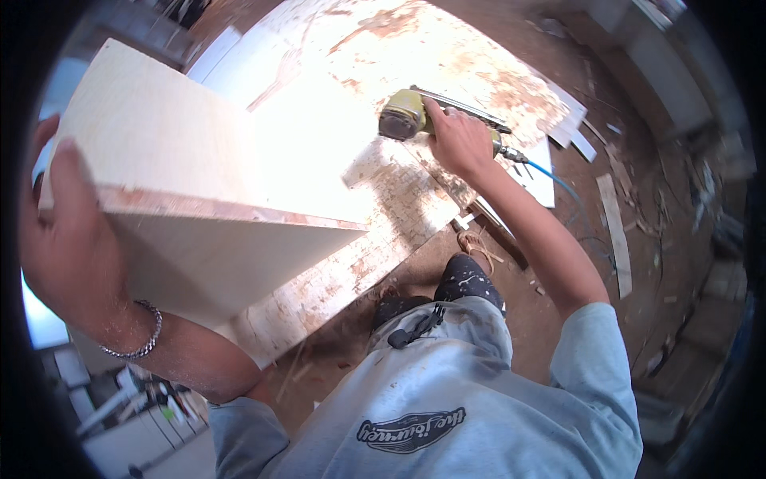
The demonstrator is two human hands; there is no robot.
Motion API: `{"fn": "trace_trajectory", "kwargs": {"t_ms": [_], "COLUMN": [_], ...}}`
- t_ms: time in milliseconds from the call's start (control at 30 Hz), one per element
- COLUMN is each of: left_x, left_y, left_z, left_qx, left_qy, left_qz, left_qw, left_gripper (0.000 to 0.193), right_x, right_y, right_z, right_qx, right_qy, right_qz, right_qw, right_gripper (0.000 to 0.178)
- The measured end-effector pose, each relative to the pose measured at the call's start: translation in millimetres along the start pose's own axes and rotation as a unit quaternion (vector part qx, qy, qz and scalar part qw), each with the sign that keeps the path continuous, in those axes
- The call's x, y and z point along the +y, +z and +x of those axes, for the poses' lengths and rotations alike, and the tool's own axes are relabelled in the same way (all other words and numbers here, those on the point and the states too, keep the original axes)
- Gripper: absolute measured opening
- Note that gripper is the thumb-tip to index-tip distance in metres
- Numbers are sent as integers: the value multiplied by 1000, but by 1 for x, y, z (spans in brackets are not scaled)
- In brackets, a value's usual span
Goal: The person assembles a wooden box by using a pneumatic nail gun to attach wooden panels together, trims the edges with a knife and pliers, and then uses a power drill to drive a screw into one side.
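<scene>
In the head view, the left hand [76, 239] is at the far left, grasping a wooden piece [167, 136] by its edge, with the thumb over the near side and the other fingers partly hidden behind. The piece is tilted on the left part of a bench [459, 52]; its upper face is sunlit and its lower face shaded, with a reddish edge running between them toward the middle. A chain bracelet [136, 343] circles the left wrist.

The right hand [463, 142] is wrapped around the handle of a yellow and black nail gun [403, 114], which is above the bench, to the right of the piece and apart from it. Whether a finger presses the trigger, I cannot tell. A blue hose [558, 181] trails from the gun's handle end toward the floor [550, 259].

Bright sun washes out the middle of the bench. Wood strips [614, 235] lie on the brown floor at right.
</scene>
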State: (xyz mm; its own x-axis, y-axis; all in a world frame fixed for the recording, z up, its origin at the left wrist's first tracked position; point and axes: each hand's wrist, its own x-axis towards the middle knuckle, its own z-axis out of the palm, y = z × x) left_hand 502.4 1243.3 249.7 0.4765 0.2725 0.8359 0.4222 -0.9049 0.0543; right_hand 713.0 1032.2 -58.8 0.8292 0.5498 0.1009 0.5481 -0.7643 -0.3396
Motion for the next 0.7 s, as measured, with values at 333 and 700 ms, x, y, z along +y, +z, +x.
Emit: {"fn": "trace_trajectory", "kwargs": {"t_ms": [333,700], "left_x": [-4,-28], "left_y": [-12,-29], "left_z": [-7,-23], "left_qx": [61,162], "left_qy": [-131,-168], "left_qz": [-23,-103], "left_qw": [989,967], "left_gripper": [81,76], "right_x": [72,-212], "right_y": [35,-46], "right_z": [57,125], "right_qx": [-151,-282], "right_qy": [-212,-210], "right_qz": [-120,597], "right_qw": [958,721], "right_gripper": [68,73]}}
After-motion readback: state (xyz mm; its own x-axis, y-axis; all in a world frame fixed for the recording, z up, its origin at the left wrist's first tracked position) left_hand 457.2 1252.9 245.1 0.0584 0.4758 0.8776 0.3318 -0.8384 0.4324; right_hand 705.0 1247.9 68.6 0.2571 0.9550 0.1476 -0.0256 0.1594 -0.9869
